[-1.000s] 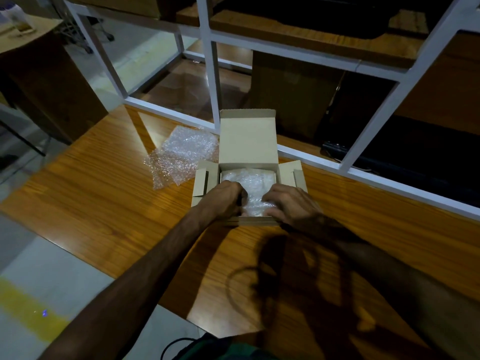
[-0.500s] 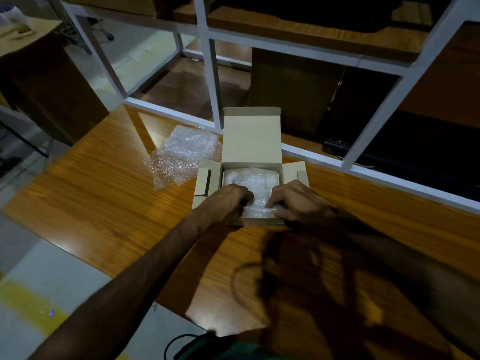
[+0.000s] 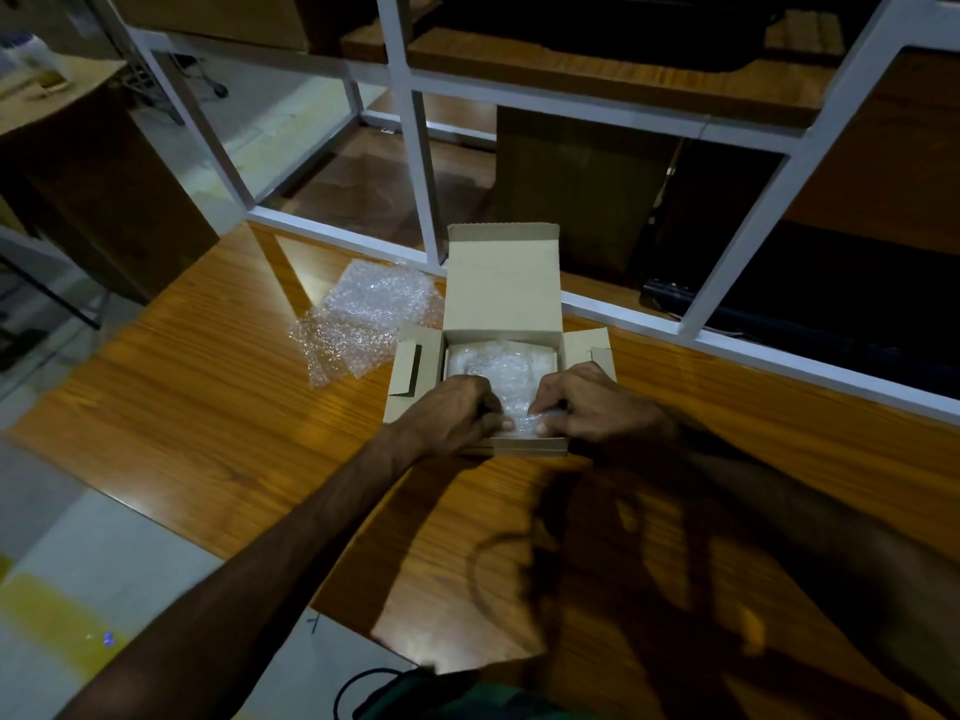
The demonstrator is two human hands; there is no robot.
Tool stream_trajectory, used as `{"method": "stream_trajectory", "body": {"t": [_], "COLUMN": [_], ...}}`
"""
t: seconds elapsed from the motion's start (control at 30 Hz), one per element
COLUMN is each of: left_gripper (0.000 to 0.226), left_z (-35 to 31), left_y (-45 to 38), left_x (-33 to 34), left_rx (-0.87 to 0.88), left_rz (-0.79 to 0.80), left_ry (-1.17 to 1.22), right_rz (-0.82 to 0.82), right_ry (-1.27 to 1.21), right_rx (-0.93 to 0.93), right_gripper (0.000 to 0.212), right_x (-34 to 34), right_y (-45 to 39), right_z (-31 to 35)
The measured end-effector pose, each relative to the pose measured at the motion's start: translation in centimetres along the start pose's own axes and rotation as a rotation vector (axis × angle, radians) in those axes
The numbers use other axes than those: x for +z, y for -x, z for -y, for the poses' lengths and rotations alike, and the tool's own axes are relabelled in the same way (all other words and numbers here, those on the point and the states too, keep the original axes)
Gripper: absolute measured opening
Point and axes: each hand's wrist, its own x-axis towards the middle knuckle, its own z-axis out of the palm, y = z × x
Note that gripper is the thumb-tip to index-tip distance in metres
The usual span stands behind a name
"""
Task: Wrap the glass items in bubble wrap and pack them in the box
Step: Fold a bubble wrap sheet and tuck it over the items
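Observation:
An open cardboard box [image 3: 503,283] stands on the wooden table [image 3: 218,433], its lid upright at the back and side flaps spread. Inside lies a bubble-wrapped bundle [image 3: 511,363]; the glass within is hidden. My left hand [image 3: 457,410] presses on the bundle's near left part, fingers curled onto the wrap. My right hand [image 3: 592,402] pinches the wrap at the near right. Both hands sit at the box's front edge.
A loose sheet of bubble wrap [image 3: 363,314] lies on the table left of the box. A white metal frame [image 3: 415,163] runs along the table's far edge. The table's left edge drops to the floor [image 3: 78,563].
Both hands have stayed on the bundle in the box, shifting their fingers slightly closer together over the wrap. The box has not moved.

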Motion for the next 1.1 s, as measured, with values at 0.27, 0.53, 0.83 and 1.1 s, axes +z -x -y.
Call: {"method": "stream_trajectory", "body": {"t": [0.27,0.53,0.83,1.1], "left_gripper": [0.031,0.027,0.035,0.031], "left_z": [-0.3,-0.1,0.3,0.7], "left_y": [-1.3,-1.5,0.1,0.3], "left_x": [-0.5,-0.2,1.0,1.2], "left_rx": [-0.021,-0.061,-0.025,0.014], "left_rz": [0.057,0.027,-0.159,-0.172], "left_ry": [-0.021,0.021,0.090,0.091], "right_rz": [0.012,-0.093,-0.256,-0.396], "right_ry": [0.031,-0.080,-0.492,-0.558], "right_rx": [0.064,-0.029,0.280,0.312], "right_gripper": [0.028,0.014,0.017,0.023], "right_x": [0.0,0.0,0.9,2.3], "right_y": [-0.4,0.7,-0.4,-0.7], "right_z": [0.2,1.8,4.5,4.5]}}
